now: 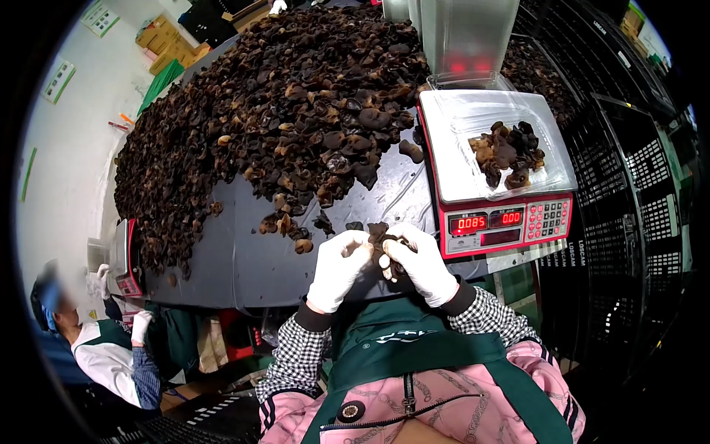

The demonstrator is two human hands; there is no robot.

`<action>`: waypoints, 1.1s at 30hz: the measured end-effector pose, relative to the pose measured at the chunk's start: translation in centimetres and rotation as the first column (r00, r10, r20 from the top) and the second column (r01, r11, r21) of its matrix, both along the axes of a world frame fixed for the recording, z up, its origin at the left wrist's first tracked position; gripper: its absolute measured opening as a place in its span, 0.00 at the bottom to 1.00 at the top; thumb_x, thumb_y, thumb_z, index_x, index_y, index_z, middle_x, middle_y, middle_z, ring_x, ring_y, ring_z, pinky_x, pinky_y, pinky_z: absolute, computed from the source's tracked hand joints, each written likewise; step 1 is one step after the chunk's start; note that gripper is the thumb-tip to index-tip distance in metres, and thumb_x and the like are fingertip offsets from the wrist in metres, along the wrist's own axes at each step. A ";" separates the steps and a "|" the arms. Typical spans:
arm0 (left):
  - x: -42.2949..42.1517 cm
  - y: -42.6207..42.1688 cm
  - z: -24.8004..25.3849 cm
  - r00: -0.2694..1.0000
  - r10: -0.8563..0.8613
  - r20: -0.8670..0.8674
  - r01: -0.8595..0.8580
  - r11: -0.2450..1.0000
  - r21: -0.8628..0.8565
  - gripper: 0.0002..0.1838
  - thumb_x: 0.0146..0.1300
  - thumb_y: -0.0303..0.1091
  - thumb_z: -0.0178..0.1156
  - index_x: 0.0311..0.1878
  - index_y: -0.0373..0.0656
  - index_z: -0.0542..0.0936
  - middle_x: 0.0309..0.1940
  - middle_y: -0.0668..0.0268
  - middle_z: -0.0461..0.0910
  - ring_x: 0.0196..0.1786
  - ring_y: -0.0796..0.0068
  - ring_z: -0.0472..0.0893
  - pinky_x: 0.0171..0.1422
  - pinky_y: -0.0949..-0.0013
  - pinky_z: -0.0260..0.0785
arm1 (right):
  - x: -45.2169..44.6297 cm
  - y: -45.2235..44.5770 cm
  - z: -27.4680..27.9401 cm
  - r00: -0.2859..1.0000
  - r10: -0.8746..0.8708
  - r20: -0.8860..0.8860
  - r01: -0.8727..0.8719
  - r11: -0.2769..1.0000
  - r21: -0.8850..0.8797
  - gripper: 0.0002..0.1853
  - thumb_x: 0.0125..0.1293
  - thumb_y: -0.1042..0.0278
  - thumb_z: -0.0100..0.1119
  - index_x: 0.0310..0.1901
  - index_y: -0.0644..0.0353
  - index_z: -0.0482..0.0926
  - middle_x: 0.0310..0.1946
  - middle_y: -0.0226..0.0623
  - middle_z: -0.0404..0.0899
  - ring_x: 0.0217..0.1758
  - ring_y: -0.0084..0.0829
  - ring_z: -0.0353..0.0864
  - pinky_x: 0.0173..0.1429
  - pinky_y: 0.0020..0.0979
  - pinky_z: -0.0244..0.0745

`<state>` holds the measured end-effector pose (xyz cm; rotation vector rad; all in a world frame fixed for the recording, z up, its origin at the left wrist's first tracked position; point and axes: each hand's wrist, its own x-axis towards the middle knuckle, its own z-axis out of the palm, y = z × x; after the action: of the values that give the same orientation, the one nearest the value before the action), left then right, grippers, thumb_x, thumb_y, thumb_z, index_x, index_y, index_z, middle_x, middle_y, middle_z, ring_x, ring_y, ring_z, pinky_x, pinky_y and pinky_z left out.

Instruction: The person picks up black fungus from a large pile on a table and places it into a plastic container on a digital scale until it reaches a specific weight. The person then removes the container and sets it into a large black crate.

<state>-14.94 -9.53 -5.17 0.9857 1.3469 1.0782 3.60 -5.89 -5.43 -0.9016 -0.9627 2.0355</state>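
Note:
My left hand (339,271), in a white glove, is closed with thumb and fingertips pinched on a dark wood ear mushroom (378,234). Opposite it, my white-gloved right hand (423,268) grips the other side of the same mushroom, and paler bits show under its fingertips. Both hands are above the table's front edge, close to my apron. Just beyond them lie loose mushroom pieces (302,245). To the right, a red scale (484,238) reads 0.085 and bears a clear plastic tray (449,166) with a small heap of mushrooms (507,154).
A large mushroom pile (274,111) covers much of the grey table (255,259). Stacked clear trays (471,37) stand behind the scale. Black crates (614,222) line the right side. At the left, a co-worker (111,348) sits by another red scale (127,259).

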 end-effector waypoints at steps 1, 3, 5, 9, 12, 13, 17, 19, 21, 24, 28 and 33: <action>-0.1 0.1 -0.3 0.999 -0.002 0.046 0.002 1.000 -0.003 0.06 0.71 0.29 0.62 0.46 0.39 0.84 0.30 0.73 0.82 0.30 0.84 0.76 0.35 0.78 0.69 | 0.2 0.1 0.1 1.000 0.006 -0.012 -0.006 1.000 -0.016 0.06 0.77 0.70 0.58 0.49 0.62 0.77 0.30 0.31 0.82 0.27 0.21 0.81 0.31 0.24 0.75; 0.0 0.3 -0.5 0.984 0.002 0.176 0.002 1.000 -0.023 0.06 0.72 0.28 0.61 0.46 0.37 0.83 0.31 0.73 0.81 0.30 0.84 0.76 0.36 0.78 0.68 | 0.5 0.2 0.0 0.998 0.002 -0.069 -0.005 0.999 -0.042 0.07 0.77 0.70 0.57 0.49 0.63 0.77 0.30 0.32 0.82 0.27 0.22 0.81 0.31 0.24 0.75; 0.1 0.6 -0.5 0.941 0.016 0.337 0.003 0.998 -0.057 0.06 0.72 0.27 0.59 0.47 0.36 0.82 0.32 0.71 0.81 0.31 0.83 0.76 0.38 0.78 0.69 | 0.6 0.3 0.1 0.994 -0.019 -0.109 0.010 0.997 -0.077 0.07 0.77 0.69 0.57 0.50 0.63 0.77 0.30 0.33 0.82 0.27 0.22 0.81 0.30 0.24 0.75; 0.7 0.9 -0.6 0.833 0.089 0.546 -0.074 0.996 -0.049 0.09 0.73 0.26 0.57 0.52 0.34 0.79 0.37 0.65 0.82 0.36 0.79 0.78 0.42 0.76 0.70 | 1.5 0.5 1.2 0.989 -0.105 -0.108 0.100 0.994 -0.046 0.09 0.76 0.70 0.56 0.51 0.65 0.77 0.30 0.36 0.83 0.25 0.24 0.82 0.29 0.24 0.76; -0.2 1.1 -0.8 0.805 0.119 0.581 -0.139 0.990 -0.009 0.09 0.74 0.26 0.57 0.52 0.34 0.79 0.38 0.65 0.82 0.35 0.78 0.78 0.42 0.75 0.71 | 3.7 1.2 5.2 0.971 -0.234 -0.049 0.235 0.971 0.036 0.10 0.74 0.71 0.57 0.52 0.66 0.78 0.30 0.38 0.84 0.24 0.24 0.82 0.30 0.24 0.79; -0.6 0.9 -0.7 0.813 0.122 0.570 -0.168 0.985 0.028 0.09 0.74 0.27 0.57 0.52 0.34 0.79 0.39 0.64 0.82 0.36 0.76 0.78 0.43 0.74 0.72 | 4.6 1.6 6.1 0.941 -0.335 0.050 0.323 0.932 0.162 0.10 0.73 0.71 0.56 0.51 0.66 0.79 0.30 0.36 0.84 0.25 0.22 0.82 0.31 0.23 0.79; -3.3 -1.6 -1.1 0.840 0.307 0.447 -0.332 0.943 -0.023 0.10 0.74 0.27 0.59 0.54 0.34 0.80 0.40 0.63 0.83 0.37 0.77 0.79 0.41 0.74 0.72 | 10.1 6.1 8.6 0.622 -0.768 0.152 0.101 0.271 0.957 0.09 0.65 0.82 0.62 0.46 0.65 0.82 0.38 0.35 0.84 0.38 0.22 0.83 0.45 0.25 0.79; -4.5 -3.8 -0.4 0.872 0.366 0.324 -0.369 0.928 -0.053 0.07 0.72 0.29 0.61 0.49 0.37 0.80 0.38 0.66 0.82 0.36 0.77 0.78 0.39 0.73 0.71 | 12.4 9.1 8.9 0.516 -0.847 0.128 -0.184 0.036 0.982 0.13 0.64 0.81 0.65 0.51 0.64 0.83 0.38 0.41 0.85 0.37 0.33 0.86 0.44 0.31 0.80; -6.6 -7.0 -0.7 0.906 0.375 0.194 -0.370 0.927 -0.066 0.05 0.70 0.27 0.60 0.46 0.36 0.81 0.36 0.64 0.82 0.33 0.77 0.78 0.38 0.74 0.70 | 13.9 10.8 8.7 0.472 -0.827 0.306 -0.407 0.104 0.908 0.16 0.64 0.78 0.69 0.54 0.62 0.83 0.40 0.40 0.85 0.38 0.36 0.86 0.45 0.33 0.80; -8.6 -12.0 -1.0 0.936 0.350 0.032 -0.342 0.928 -0.146 0.03 0.68 0.25 0.61 0.39 0.36 0.81 0.31 0.66 0.82 0.28 0.81 0.75 0.34 0.76 0.67 | 15.6 12.1 8.0 0.486 -0.708 0.513 -0.529 0.229 0.817 0.20 0.61 0.75 0.74 0.55 0.61 0.83 0.41 0.40 0.86 0.40 0.35 0.86 0.46 0.32 0.80; -12.0 -19.7 -4.3 0.891 0.295 -0.345 -0.411 0.846 -0.340 0.09 0.66 0.34 0.70 0.34 0.39 0.83 0.26 0.73 0.81 0.28 0.86 0.73 0.33 0.74 0.66 | 16.3 13.7 8.4 0.516 -0.805 0.292 -0.390 0.082 0.917 0.17 0.64 0.75 0.72 0.55 0.64 0.83 0.41 0.41 0.84 0.42 0.37 0.85 0.49 0.32 0.80; -14.1 -22.4 -6.8 0.280 -0.110 -0.954 -0.367 0.906 -0.212 0.09 0.67 0.38 0.67 0.40 0.42 0.85 0.34 0.56 0.86 0.35 0.53 0.84 0.42 0.60 0.76 | 16.2 14.7 7.3 0.341 -0.823 0.455 -0.610 0.175 0.773 0.20 0.68 0.63 0.69 0.58 0.61 0.81 0.57 0.45 0.81 0.63 0.46 0.77 0.68 0.41 0.69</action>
<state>-29.08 -31.96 -11.99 1.2647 2.5848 0.1056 19.83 8.83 1.86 -1.1846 -2.2955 -0.1644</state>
